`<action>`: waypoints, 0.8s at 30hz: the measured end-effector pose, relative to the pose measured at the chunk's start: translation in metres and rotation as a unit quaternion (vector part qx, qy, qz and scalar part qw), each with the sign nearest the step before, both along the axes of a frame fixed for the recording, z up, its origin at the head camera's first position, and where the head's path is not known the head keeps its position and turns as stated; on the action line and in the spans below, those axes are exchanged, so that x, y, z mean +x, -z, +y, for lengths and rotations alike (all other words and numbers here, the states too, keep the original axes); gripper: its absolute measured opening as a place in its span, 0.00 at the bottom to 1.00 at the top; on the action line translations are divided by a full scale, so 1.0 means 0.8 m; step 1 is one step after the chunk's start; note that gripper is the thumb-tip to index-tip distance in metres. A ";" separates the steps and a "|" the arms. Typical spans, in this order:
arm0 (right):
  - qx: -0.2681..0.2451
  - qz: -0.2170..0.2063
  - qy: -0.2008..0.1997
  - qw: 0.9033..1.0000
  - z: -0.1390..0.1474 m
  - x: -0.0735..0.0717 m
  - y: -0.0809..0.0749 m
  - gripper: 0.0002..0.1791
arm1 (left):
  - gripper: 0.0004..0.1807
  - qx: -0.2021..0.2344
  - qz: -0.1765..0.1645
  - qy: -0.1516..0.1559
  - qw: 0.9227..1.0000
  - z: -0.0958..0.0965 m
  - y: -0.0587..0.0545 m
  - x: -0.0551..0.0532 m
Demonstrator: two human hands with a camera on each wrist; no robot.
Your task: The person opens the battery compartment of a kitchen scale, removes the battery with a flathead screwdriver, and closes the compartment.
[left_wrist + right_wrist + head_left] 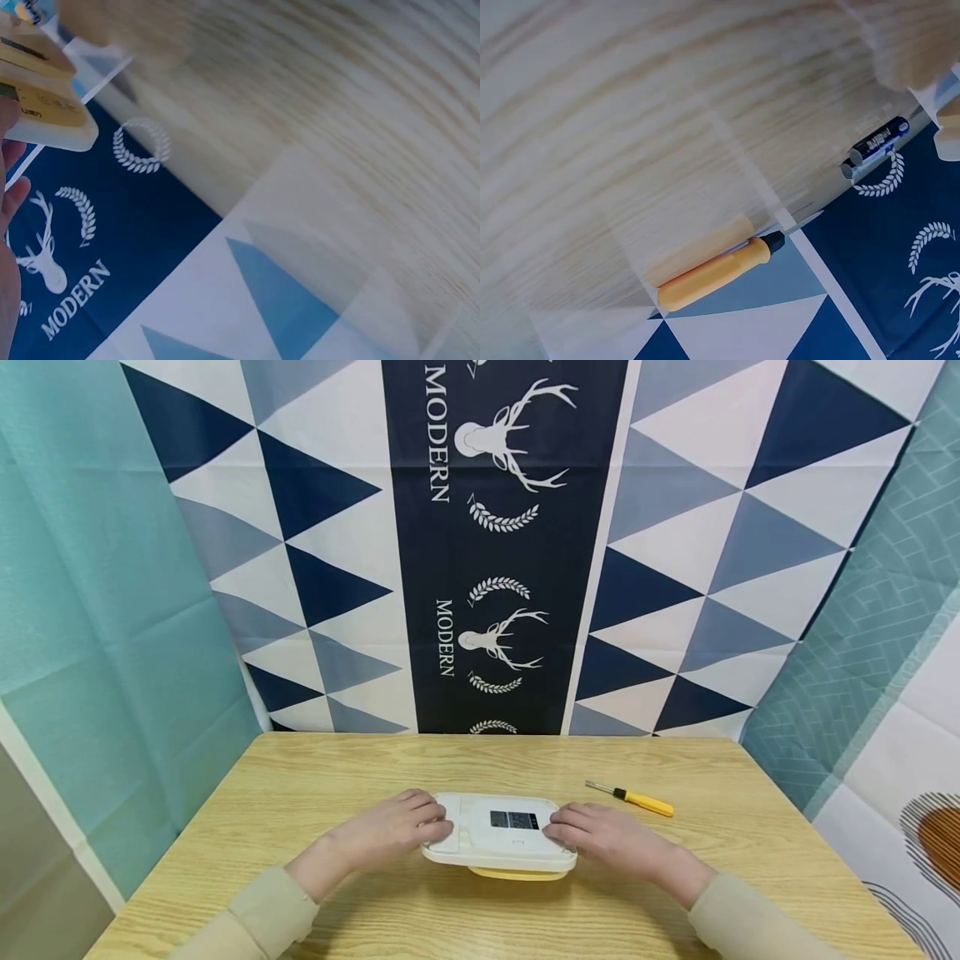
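A white kitchen scale (480, 839) with a yellow plate on its lower side is held underside up, its dark label facing up. My left hand (408, 827) grips its left end, fingers over the edge. At the opposite end, my right hand (592, 831) holds the scale with fingers curled over the rim. In the left wrist view, the scale's yellow panel (52, 105) with a small display shows beside the left fingers (15, 195). Only a corner of the scale (949, 131) appears in the right wrist view.
A screwdriver (641, 801) with a yellow handle lies on the wooden table (315, 777), behind the right hand. A dark blue battery (881, 140) lies on the table beyond the screwdriver's tip; the head view does not show it. Patterned cloth (495, 552) hangs behind the table.
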State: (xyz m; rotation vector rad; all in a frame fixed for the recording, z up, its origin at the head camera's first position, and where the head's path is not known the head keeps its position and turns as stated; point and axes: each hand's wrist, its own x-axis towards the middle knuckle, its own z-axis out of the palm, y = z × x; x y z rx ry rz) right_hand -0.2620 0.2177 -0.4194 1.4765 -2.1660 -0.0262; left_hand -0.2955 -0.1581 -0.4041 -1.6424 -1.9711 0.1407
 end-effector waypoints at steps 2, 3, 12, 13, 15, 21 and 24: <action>-0.011 -0.007 0.004 1.000 0.001 0.000 -0.002 0.25 | 0.20 0.009 -0.012 -0.010 1.000 0.001 -0.004 0.001; -0.017 -0.008 0.006 1.000 0.001 0.000 -0.003 0.25 | 0.21 0.014 -0.021 -0.015 1.000 0.001 -0.006 0.002; -0.072 -0.003 -0.005 0.997 -0.001 0.002 -0.016 0.22 | 0.26 0.093 -0.110 -0.037 0.989 0.003 -0.017 0.007; -0.078 -0.004 -0.007 0.997 -0.001 0.003 -0.018 0.22 | 0.26 0.101 -0.120 -0.036 0.987 0.003 -0.018 0.007; -0.088 -0.011 -0.008 0.996 0.000 0.004 -0.020 0.20 | 0.26 0.117 -0.136 -0.035 0.983 0.004 -0.021 0.008; -0.099 -0.056 0.018 0.993 0.004 0.009 -0.026 0.20 | 0.24 0.169 -0.172 -0.054 0.969 0.007 -0.027 0.010; -0.104 -0.078 0.038 0.991 0.004 0.012 -0.029 0.34 | 0.23 0.200 -0.191 -0.057 0.959 0.008 -0.027 0.011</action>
